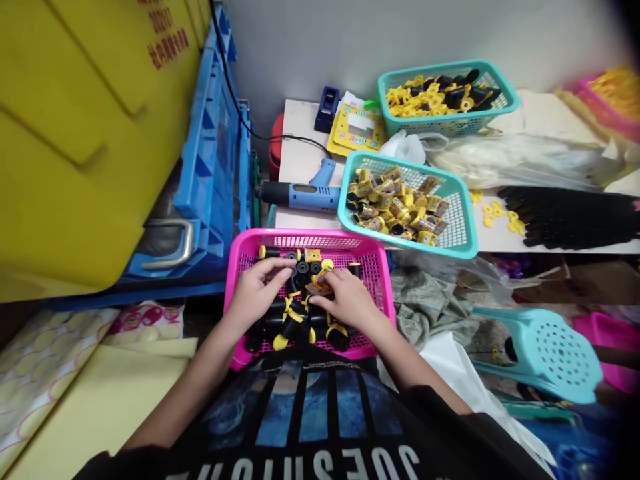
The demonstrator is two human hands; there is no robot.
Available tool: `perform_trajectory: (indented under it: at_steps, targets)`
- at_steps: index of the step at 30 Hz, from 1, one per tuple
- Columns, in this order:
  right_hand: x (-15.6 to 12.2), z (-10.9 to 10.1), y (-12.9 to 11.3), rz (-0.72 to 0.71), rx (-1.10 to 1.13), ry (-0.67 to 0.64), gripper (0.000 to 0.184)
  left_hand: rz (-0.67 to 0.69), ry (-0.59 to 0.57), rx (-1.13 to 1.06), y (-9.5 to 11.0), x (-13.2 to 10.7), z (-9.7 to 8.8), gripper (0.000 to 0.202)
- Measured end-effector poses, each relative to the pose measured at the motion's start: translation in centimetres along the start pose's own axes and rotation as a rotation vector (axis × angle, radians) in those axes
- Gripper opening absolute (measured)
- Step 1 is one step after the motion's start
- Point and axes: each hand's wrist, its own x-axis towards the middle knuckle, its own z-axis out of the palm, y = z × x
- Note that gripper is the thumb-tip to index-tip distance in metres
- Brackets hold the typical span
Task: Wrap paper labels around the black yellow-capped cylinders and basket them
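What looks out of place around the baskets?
Loose yellow pieces lie on the table between the nearer teal basket and the black strips; they look stray, since similar pieces sit in the farther teal basket.

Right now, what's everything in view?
Near basket: one, pink, before the person
Parts: many, black and yellow, in near basket
Front basket: one, turquoise, on table
Labelled pieces: many, mostly yellow, in front basket
Rear basket: one, turquoise, table's back
Mixed pieces: many, yellow and black, in rear basket
Far basket: one, pink, far right
Power tool: one, blue and black, table's left
Cards: at least one, yellow, behind tool
Loose pieces: several, yellow, table's right
Long strips: uncountable, black, table's right
Table: one, whitish, ahead
Stool: one, turquoise, right
Large container: at least one, yellow, upper left
Crate: at least one, blue, left
Shirt: one, black, printed, bottom
Left hand: one, bare, over near basket
Right hand: one, bare, at the parts
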Motion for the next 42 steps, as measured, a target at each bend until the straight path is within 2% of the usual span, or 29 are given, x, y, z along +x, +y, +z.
perform_trajectory:
  at_steps: [3,7,10,12,15,17,19,22,24,27,30,35,38,40,42]
  targets:
    - [0.1,1.0,-0.3,0.146,0.046,0.029,0.021,-0.004,-0.004,0.020,0.3,0.3,0.2,0.023]
    - [0.7,0.6,0.0,0.285,0.180,0.131,0.018,-0.033,-0.029,0.044,0.4,0.6,0.7,0.022]
    - [0.9,0.6,-0.2,0.346,0.125,0.052,0.027,-0.037,-0.062,0.087,0.1,0.5,1.0,0.021]
    - [0.7,0.9,-0.4,0.292,0.162,-0.026,0.027,-0.021,-0.085,0.120,-0.1,0.4,1.0,0.020]
    - [0.3,1.0,-0.4,0.126,0.190,-0.092,0.032,-0.005,-0.092,0.153,-0.3,0.3,1.0,0.021]
    - [0.1,0.8,-0.3,0.036,0.164,-0.131,0.024,-0.013,-0.110,0.169,-0.3,0.2,1.0,0.021]
    - [0.0,0.3,-0.1,0.003,0.175,-0.139,0.018,-0.024,-0.183,0.159,-0.2,0.1,1.2,0.023]
    - [0.3,-0.9,-0.1,0.007,0.325,-0.100,0.022,-0.072,-0.325,0.063,0.1,0.0,1.8,0.030]
    - [0.6,-1.6,-0.3,0.020,0.547,-0.054,0.022,-0.119,-0.280,-0.054,0.4,0.0,2.0,0.029]
    - [1.2,-1.8,-0.9,0.044,0.935,0.016,0.027,-0.152,-0.046,-0.248,0.7,0.1,2.2,0.033]
    - [1.7,-1.1,-1.7,0.074,1.097,0.057,0.031,-0.164,0.061,-0.358,0.8,0.1,2.2,0.038]
    - [2.1,-0.5,-2.5,0.106,0.939,0.175,0.037,-0.212,0.023,-0.417,1.0,0.1,2.1,0.058]
    - [2.1,-1.0,-2.3,0.076,0.797,0.193,0.042,-0.233,0.042,-0.373,0.9,0.4,1.8,0.043]
    - [1.9,-1.2,-2.1,0.067,0.599,0.145,0.044,-0.230,0.093,-0.322,0.8,0.5,1.5,0.034]
    - [1.7,-0.9,-2.2,0.108,0.299,0.039,0.038,-0.215,0.139,-0.258,0.6,0.6,1.1,0.033]
